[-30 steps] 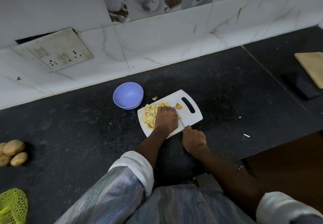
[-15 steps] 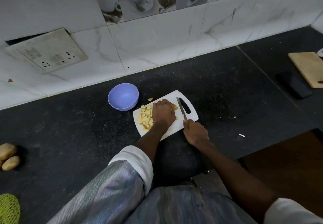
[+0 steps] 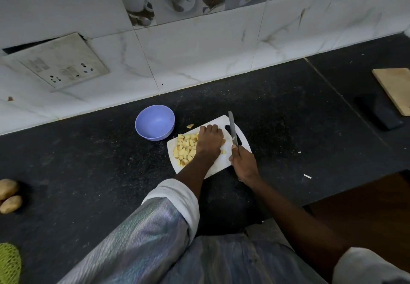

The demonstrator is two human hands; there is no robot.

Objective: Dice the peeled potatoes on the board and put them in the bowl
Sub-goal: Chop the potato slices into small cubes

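Dark speckled worktop (image 3: 288,115) below a marble-tiled wall; white cutting board (image 3: 221,161) serves as landmark. Bowl (image 3: 155,125), lilac, sits just beyond the board's far-left corner, apparently holding nothing as yet. Diced potato (image 3: 185,148) is heaped on the board's left half; one stray piece (image 3: 190,126) lies off the board near the bowl. Left hand (image 3: 209,142) rests palm-down over the right edge of the heap, fingers curled over the dice; whether it actually grasps any cannot be told. Right hand (image 3: 243,161), grip clenched on the handle of the knife (image 3: 232,129), is at the board's near-right edge, blade pointing away over the handle slot w/ a small potato scrap on it.

Change vs. 1 s ago: blade was down at the board beside the left hand, cutting; now it is lifted & swung out to the right, clear of the heap, while the left hand has slid toward the board's far edge. Inference: dicing of this batch appears finished; gathering & transfer to the bowl is prob. next.

Elsewhere: unpeeled potatoes (image 3: 8,195) & green mesh bag (image 3: 8,263) far left of the board; wooden board (image 3: 395,88) far right.
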